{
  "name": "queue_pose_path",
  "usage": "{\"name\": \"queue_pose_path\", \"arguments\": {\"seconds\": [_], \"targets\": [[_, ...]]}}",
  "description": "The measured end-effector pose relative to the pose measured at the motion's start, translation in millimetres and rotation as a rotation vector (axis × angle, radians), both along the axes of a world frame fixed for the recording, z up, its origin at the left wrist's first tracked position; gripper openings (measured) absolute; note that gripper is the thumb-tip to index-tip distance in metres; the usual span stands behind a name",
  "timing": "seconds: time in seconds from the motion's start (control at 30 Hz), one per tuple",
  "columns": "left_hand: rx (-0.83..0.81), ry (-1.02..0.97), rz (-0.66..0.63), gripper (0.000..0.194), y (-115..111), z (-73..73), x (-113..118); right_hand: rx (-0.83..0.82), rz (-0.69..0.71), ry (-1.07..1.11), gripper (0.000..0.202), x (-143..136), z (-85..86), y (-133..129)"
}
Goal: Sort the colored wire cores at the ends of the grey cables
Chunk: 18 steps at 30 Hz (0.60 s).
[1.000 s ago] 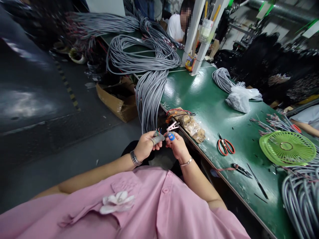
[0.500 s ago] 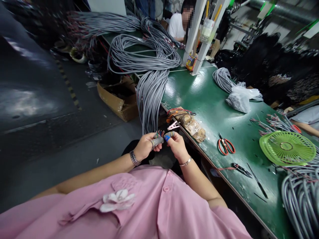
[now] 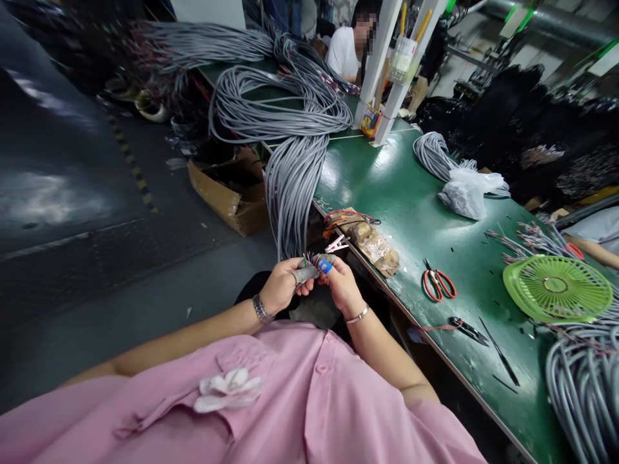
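My left hand is closed around the end of a grey cable, in front of my body. Thin coloured wires fan out of that end, between my two hands. Thumb and finger of my right hand pinch at these wires; blue tape wraps the thumb and grey wrapping covers a finger. The exact wire in the pinch is too small to make out. Just beyond the right hand, a pink clip sits at the table edge beside a taped wooden block.
Grey cable bundles hang over the edge of the green table. Red-handled cutters, black snips and a green basket lie on the right. A cardboard box stands on the floor. A co-worker sits across the table.
My right hand has shifted slightly left, its fingertips now over the coloured wires against the cable end. The left hand stays nearly in place.
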<state>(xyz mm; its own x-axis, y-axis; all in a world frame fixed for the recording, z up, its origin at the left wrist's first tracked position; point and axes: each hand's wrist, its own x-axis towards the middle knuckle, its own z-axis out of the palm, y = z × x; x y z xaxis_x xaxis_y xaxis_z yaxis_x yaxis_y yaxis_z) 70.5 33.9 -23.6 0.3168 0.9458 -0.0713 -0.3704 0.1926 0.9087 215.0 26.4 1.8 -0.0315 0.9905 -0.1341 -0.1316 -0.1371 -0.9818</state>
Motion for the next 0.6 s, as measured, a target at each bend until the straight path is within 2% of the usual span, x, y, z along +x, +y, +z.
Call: {"name": "queue_pose_path", "arguments": {"seconds": [0.23,0.43,0.6], "targets": [[-0.016,0.000,-0.019,0.020,-3,1.6,1,0.049,-0.083,0.027,0.021,-8,2.0,-1],[-0.029,-0.025,0.101,0.021,-3,2.5,3,0.047,-0.188,0.056,0.023,-14,-1.6,-5],[-0.067,-0.065,0.117,0.020,-1,4.3,-1,0.002,-0.132,0.128,0.027,-8,-5.9,-7]]}}
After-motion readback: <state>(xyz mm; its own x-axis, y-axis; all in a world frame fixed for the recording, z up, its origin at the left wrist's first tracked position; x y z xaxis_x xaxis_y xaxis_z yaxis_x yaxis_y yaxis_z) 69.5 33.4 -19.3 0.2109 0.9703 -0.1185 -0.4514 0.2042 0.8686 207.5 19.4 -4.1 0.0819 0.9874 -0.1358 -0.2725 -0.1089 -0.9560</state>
